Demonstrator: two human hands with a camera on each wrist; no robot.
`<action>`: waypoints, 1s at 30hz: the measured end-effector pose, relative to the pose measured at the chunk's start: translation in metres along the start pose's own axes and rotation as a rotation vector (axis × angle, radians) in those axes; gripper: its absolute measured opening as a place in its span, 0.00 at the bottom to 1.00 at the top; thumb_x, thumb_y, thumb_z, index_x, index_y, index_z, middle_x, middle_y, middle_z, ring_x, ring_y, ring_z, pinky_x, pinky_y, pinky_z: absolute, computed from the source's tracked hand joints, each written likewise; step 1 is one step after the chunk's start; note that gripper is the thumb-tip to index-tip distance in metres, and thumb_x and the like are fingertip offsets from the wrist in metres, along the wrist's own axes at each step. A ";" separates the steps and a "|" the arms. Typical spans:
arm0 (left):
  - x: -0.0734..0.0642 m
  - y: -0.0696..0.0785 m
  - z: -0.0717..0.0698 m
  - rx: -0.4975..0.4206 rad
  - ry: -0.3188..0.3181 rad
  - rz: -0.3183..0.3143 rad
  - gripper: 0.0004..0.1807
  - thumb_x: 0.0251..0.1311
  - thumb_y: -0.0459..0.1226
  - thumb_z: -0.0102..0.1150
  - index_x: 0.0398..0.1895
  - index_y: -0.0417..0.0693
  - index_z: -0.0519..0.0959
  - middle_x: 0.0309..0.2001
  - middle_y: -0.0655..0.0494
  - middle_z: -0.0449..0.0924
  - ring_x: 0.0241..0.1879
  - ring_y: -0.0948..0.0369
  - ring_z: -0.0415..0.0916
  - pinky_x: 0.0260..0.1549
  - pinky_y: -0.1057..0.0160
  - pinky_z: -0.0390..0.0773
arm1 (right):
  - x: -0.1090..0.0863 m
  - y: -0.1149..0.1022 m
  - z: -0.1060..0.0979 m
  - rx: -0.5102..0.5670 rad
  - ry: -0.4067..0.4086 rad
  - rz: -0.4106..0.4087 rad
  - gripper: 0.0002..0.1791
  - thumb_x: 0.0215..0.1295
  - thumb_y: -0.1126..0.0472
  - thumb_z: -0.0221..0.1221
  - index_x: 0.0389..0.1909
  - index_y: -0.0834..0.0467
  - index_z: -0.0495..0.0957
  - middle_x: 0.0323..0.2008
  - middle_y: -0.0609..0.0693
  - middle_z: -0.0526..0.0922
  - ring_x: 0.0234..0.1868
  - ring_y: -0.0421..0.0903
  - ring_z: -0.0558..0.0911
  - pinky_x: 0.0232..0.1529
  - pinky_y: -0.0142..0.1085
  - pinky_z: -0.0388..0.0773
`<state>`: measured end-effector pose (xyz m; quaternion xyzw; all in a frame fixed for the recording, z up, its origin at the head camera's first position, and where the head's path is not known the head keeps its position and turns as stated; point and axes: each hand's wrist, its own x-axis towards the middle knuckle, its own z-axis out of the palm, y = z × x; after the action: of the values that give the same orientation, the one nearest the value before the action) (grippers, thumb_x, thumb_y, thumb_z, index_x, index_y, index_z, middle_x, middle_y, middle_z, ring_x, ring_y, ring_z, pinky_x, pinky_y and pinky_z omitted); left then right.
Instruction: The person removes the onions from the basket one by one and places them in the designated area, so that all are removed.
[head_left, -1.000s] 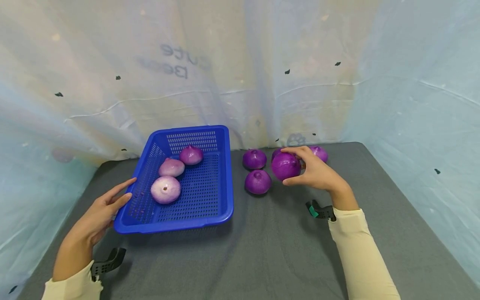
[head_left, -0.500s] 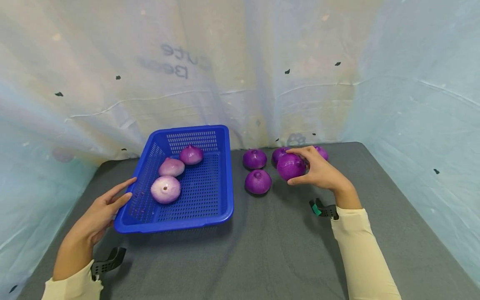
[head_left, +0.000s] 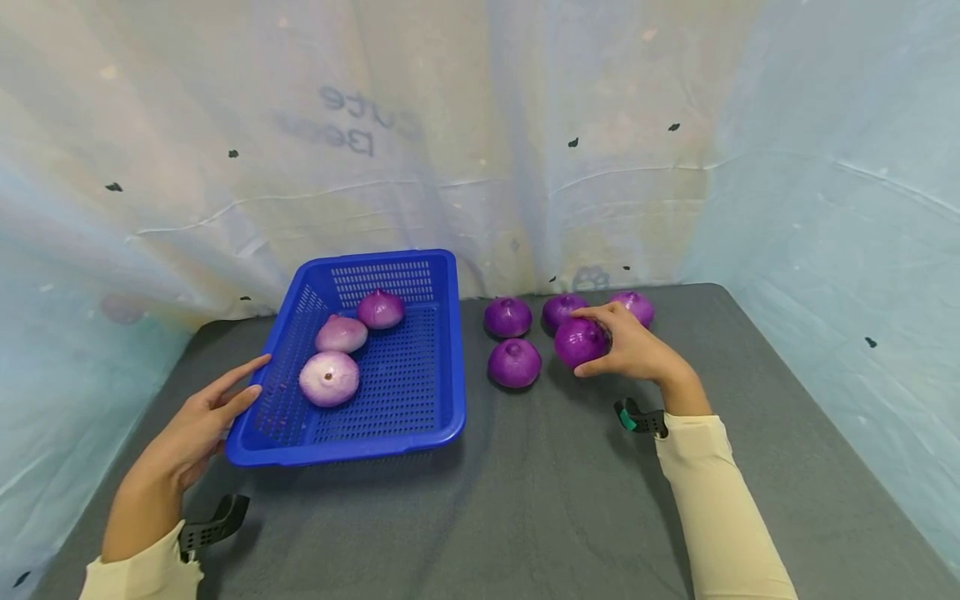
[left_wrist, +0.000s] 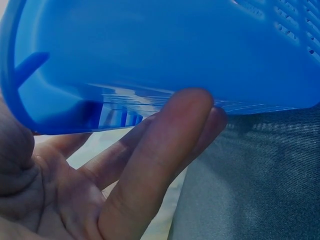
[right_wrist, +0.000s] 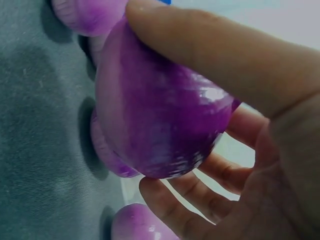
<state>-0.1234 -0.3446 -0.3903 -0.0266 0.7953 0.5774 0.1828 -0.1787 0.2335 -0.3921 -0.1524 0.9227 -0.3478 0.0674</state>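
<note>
My right hand point(head_left: 626, 346) grips a purple onion point(head_left: 581, 342) between thumb and fingers, in front of two other onions at the back of the table. The right wrist view shows this held onion point(right_wrist: 160, 107) large, with the thumb over one side and fingertips on the other. At the left, my left hand point(head_left: 193, 429) holds the side of a blue plastic basket point(head_left: 448, 367), thumb and index finger at its rim. Several fingers point(left_wrist: 155, 155) reach along the underside in the left wrist view. Inside the basket lie a pale onion point(head_left: 329, 378), a pinkish onion point(head_left: 341, 333) and a purple onion point(head_left: 381, 309).
Between basket and right hand, two onions stand one behind the other, a front onion point(head_left: 514, 363) and a back onion point(head_left: 507, 317). Behind the held one are another onion point(head_left: 562, 309) and a far-right onion point(head_left: 633, 307). A pale curtain point(head_left: 480, 167) borders the grey-covered table point(head_left: 510, 500).
My right hand has shifted slightly right, then lower, with the onion, whose tip now leans toward the palm. The onion behind shows more fully. The left hand and basket stay put.
</note>
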 end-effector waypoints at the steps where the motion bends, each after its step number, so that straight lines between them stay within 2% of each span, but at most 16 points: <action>1: 0.000 0.000 0.000 -0.002 -0.002 0.000 0.35 0.75 0.52 0.45 0.80 0.68 0.46 0.44 0.80 0.78 0.41 0.63 0.86 0.38 0.54 0.87 | 0.000 0.001 0.001 -0.001 0.000 0.000 0.49 0.47 0.57 0.78 0.71 0.55 0.66 0.62 0.64 0.62 0.60 0.60 0.69 0.56 0.59 0.76; 7: 0.000 0.000 0.000 -0.009 -0.003 -0.006 0.35 0.74 0.52 0.45 0.80 0.68 0.46 0.43 0.79 0.78 0.41 0.63 0.86 0.38 0.54 0.87 | 0.002 0.007 0.003 -0.001 -0.002 0.022 0.49 0.47 0.54 0.78 0.71 0.57 0.66 0.64 0.66 0.62 0.62 0.61 0.68 0.59 0.60 0.74; 12: 0.001 -0.001 0.000 0.013 0.006 -0.011 0.36 0.74 0.54 0.45 0.80 0.69 0.46 0.43 0.79 0.78 0.41 0.62 0.86 0.38 0.54 0.87 | 0.004 0.014 0.006 0.008 -0.010 0.043 0.48 0.49 0.53 0.77 0.71 0.57 0.66 0.62 0.64 0.64 0.60 0.59 0.70 0.59 0.59 0.74; 16: 0.000 0.000 0.001 0.027 0.013 -0.013 0.36 0.74 0.54 0.45 0.80 0.68 0.46 0.43 0.78 0.77 0.41 0.63 0.86 0.39 0.54 0.87 | 0.004 0.020 0.009 0.049 -0.019 0.032 0.45 0.50 0.52 0.76 0.69 0.57 0.69 0.60 0.63 0.66 0.58 0.58 0.71 0.57 0.55 0.75; 22: 0.000 0.001 0.001 0.030 0.016 -0.014 0.36 0.74 0.54 0.45 0.80 0.68 0.46 0.44 0.78 0.76 0.41 0.63 0.86 0.39 0.52 0.87 | 0.005 0.026 0.010 0.119 -0.030 0.019 0.38 0.55 0.54 0.74 0.67 0.58 0.72 0.64 0.64 0.67 0.62 0.62 0.74 0.58 0.55 0.77; 30: 0.001 0.001 0.000 0.014 0.012 -0.012 0.35 0.74 0.54 0.45 0.80 0.69 0.47 0.44 0.80 0.76 0.41 0.64 0.86 0.39 0.52 0.87 | 0.005 0.031 0.009 0.092 -0.048 0.049 0.38 0.59 0.51 0.71 0.68 0.57 0.70 0.66 0.63 0.67 0.62 0.61 0.75 0.58 0.53 0.78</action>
<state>-0.1242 -0.3438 -0.3900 -0.0334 0.8003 0.5704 0.1818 -0.1883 0.2483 -0.4199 -0.1350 0.9073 -0.3841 0.1051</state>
